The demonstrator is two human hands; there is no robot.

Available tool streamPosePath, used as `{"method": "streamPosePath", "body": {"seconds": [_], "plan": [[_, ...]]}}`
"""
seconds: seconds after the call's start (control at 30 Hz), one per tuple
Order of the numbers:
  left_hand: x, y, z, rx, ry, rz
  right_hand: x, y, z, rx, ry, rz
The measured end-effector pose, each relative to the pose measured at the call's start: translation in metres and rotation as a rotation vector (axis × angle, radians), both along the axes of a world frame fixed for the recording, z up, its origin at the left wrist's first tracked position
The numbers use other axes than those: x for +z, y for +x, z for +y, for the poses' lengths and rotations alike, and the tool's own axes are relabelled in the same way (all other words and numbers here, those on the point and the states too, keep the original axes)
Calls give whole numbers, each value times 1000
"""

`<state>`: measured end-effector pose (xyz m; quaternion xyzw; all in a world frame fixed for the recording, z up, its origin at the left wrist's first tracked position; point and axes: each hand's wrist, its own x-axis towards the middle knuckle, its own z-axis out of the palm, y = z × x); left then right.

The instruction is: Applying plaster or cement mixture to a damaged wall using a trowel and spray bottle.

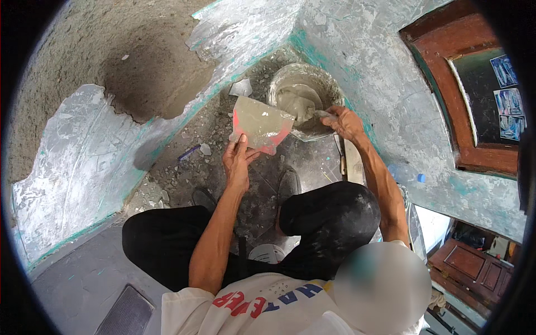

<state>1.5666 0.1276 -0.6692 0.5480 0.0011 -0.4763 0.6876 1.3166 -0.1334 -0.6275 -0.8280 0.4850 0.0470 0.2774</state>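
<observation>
Forearms extended; red-edged, mortar-coated board gripped in left hand; grey tool clasped in right hand over round, crusted bucket.

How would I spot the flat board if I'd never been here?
Find the round bucket near the corner where two walls meet. To its lower left, the left hand grips the flat board. Pink edges around grey paste set it apart from the rubble.
</observation>
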Motion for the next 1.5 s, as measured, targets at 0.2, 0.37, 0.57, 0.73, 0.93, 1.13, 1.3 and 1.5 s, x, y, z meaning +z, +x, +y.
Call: {"method": "streamPosePath", "body": {"seconds": [0.2, 0.37, 0.57, 0.73, 0.93, 1.13, 1.3, 1.5], "plan": [[3, 4, 3, -21, 30, -25, 31, 9, 11, -7, -12, 60], [10, -4, -2, -43, 4, -15, 16, -33, 1, 8, -3, -230], [9, -12, -17, -113, 4, -18, 45, -56, 32, -215, 24, -288], [12, -31, -53, -171, 4, 12, 110, -36, 71, -291, -83, -179], [28, -64, -88, -220, -78, 44, 101, -28, 96, -102, -619, -70], [22, -67, -92, -182, -92, 61, 80, -32, 116, -104, -743, -84], [18, -64, -89, -212, -87, 56, 77, -38, 128, -136, -764, -154], [14, -63, -86, -238, -110, 62, 76, -34, 129, -136, -778, -188]]}}
